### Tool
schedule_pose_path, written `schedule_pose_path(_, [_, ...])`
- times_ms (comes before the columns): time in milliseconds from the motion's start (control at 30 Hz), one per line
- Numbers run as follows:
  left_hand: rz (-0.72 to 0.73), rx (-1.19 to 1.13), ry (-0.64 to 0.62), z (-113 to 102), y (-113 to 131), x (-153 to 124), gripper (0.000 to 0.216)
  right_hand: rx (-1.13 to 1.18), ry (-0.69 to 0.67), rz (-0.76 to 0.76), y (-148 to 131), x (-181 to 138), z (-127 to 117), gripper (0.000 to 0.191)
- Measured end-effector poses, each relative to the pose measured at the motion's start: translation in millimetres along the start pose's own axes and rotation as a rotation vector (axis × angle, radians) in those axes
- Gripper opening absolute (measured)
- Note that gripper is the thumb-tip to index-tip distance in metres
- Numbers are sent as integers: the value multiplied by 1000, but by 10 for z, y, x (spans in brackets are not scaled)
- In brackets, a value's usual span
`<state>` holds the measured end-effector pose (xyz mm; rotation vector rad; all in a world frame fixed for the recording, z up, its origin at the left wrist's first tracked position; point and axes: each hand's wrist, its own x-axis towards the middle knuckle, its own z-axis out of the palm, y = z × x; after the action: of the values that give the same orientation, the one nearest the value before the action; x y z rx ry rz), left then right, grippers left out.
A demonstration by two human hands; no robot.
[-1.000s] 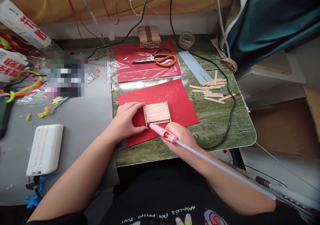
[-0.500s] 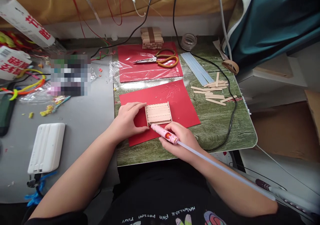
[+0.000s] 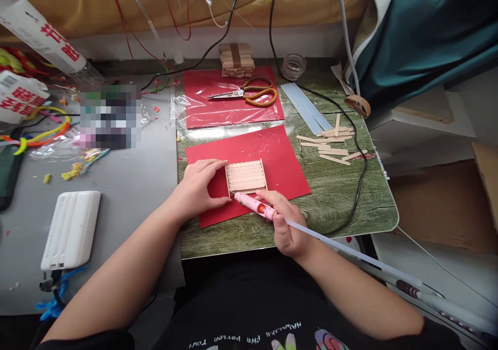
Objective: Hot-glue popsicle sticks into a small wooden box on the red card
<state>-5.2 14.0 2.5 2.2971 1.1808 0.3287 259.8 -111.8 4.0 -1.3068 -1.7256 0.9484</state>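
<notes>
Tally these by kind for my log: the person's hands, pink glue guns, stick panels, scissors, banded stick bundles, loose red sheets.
Hands: 2 (left hand, right hand)
Pink glue gun: 1
Stick panel: 1
Scissors: 1
Banded stick bundle: 1
Loose red sheet: 1
Total: 7

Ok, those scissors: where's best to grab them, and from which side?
I'd take the scissors by the handle loops, coming from the right. They lie flat on the plastic-covered red sheet, blades pointing left, so that approach should avoid the edges. The right hand is nearer that side, but it holds the pink glue gun.
</notes>
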Motion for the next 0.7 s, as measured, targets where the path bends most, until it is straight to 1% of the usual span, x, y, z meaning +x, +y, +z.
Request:
schedule_pose_path(67, [-1,1,0,2,-2,0,86,-25,1,-45,6,5,6,53])
schedule_pose_path(133, [-1,5,0,2,-1,-1,86,-20,2,-53,18,7,8,55])
schedule_pose_path(267, [3,12,-1,-2,3,-3,84,6,-1,-47,42,-8,7,68])
schedule_pose_path(333, [3,9,0,-1,0,-5,84,10,6,-51,44,-21,7,71])
schedule_pose_path(533, [-5,4,-2,7,-14,-3,85,-62,69,-113,41,-65,15,51])
schedule_pose_path(700, [1,7,1,8,-16,-3,84,-69,181,-200,104,-117,47,45])
